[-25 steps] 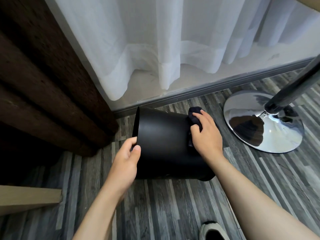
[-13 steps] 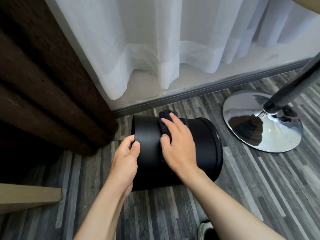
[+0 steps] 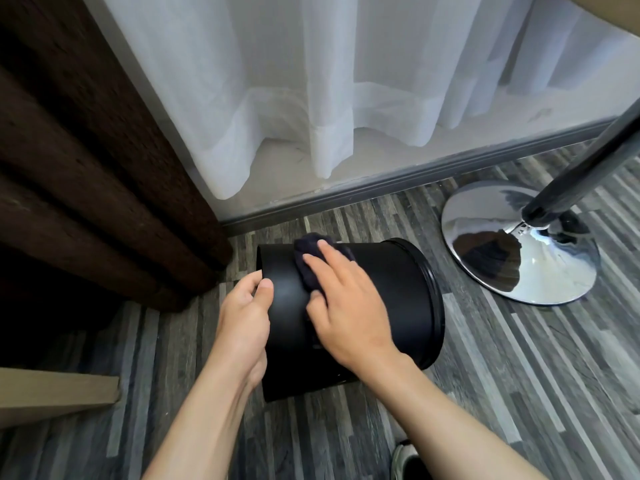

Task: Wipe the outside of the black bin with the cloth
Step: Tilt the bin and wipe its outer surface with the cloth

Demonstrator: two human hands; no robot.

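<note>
The black bin (image 3: 398,292) lies on its side on the striped grey floor, its rimmed opening turned to the right and its base to the left. My left hand (image 3: 246,317) grips the base edge, thumb on the wall and fingers behind it. My right hand (image 3: 346,306) lies flat on the top of the bin's wall and presses a dark cloth (image 3: 308,258) against it. Only the cloth's far end shows beyond my fingertips; the remainder is under my palm.
A chrome round base (image 3: 519,244) with a dark pole (image 3: 581,161) stands close to the bin's right. A dark brown curtain (image 3: 86,168) hangs at the left, a white sheer curtain (image 3: 311,81) behind. A beige board (image 3: 59,393) juts in at lower left. A shoe tip (image 3: 405,459) is near the bottom.
The bin has turned so its opening faces right instead of its base end-on to me. My right hand has slid the cloth leftward along the wall toward the base. My left hand keeps its hold.
</note>
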